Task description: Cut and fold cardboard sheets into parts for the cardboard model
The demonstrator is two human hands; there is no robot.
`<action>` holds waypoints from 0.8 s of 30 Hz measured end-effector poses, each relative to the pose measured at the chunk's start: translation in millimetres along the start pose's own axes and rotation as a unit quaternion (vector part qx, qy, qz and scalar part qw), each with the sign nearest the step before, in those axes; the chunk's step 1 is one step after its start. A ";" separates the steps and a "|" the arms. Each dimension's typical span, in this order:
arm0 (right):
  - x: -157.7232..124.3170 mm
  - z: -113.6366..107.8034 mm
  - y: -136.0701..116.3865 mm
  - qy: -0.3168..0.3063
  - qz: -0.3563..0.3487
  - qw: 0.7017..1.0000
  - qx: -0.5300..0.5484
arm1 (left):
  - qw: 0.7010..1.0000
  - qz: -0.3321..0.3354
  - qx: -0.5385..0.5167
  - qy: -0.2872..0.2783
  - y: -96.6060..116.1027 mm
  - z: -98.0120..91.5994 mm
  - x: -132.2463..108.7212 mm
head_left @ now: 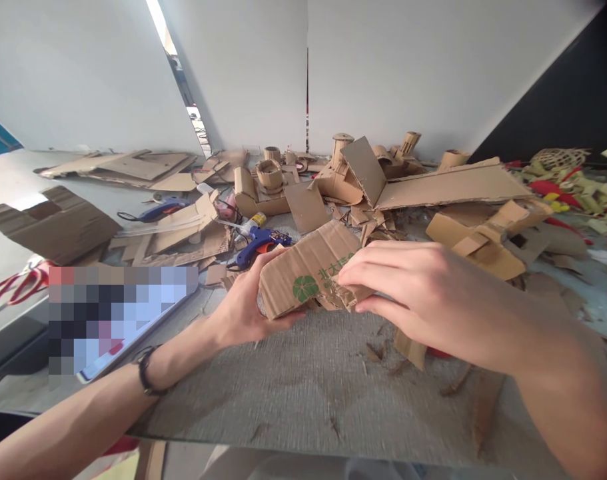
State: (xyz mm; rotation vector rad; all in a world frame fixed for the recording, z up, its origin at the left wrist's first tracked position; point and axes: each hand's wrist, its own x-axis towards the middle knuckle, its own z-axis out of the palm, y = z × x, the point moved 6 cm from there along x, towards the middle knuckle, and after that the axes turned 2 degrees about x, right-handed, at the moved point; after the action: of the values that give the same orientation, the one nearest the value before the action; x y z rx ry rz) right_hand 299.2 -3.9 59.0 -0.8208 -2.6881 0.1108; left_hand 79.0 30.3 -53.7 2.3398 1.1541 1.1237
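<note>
White wall (233,73) at the back; a grey, felt-textured board (303,400) carries everything. Folded corrugated cardboard piece (308,270) is held clear of the board, mid-width, nearer the front edge than the back.

Left hand (248,300) cups its left end, thumb up along the top and fingers curled underneath. Right hand (413,287) lies over the right end, fingers pressed together on the top face. Can't tell whether the right thumb pinches from below.

Handling call: light, fairly stiff along the flutes, soft at the creases. Right end is torn and ragged, so likely weak and prone to peeling further. Best hold is the intact left end and the long folded edges, not the torn flap. Dry paper surface, so slip looks unlikely.

Print: round green leaf logo (306,288) on the face, with green Chinese characters (336,270) beside it. First two seem to read 北大; the rest are lost under the right hand.

Nearby: blue hot glue gun (258,243) just behind the piece, second blue glue gun (158,210) further left. Cardboard turrets (343,150) stand toward the back edge, loose scraps (373,353) lie around the hands. Dark wristband (146,370) on the left wrist. Red-handled scissors (26,283) off the left side. Pixelated patch (118,320) hides whatever sits at the board's left edge.
</note>
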 end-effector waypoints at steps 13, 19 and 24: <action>-2.2 -0.4 3.8 -0.020 0.013 1.000 0.020 | 1.000 0.005 0.013 0.011 4.5 -0.2 -0.4; -2.1 -1.3 4.4 -0.027 0.021 0.999 0.031 | 0.999 0.021 0.038 -0.024 5.9 -7.4 6.3; -1.3 -4.6 3.2 -0.036 0.041 0.998 0.035 | 0.969 0.066 0.126 -0.202 5.6 -54.7 16.1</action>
State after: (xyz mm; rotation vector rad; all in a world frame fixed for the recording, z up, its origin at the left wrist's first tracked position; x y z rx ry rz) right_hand 303.4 -2.1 62.4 -0.9218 -2.7005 0.2585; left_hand 46.5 35.4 -6.7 2.7052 1.0485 0.5132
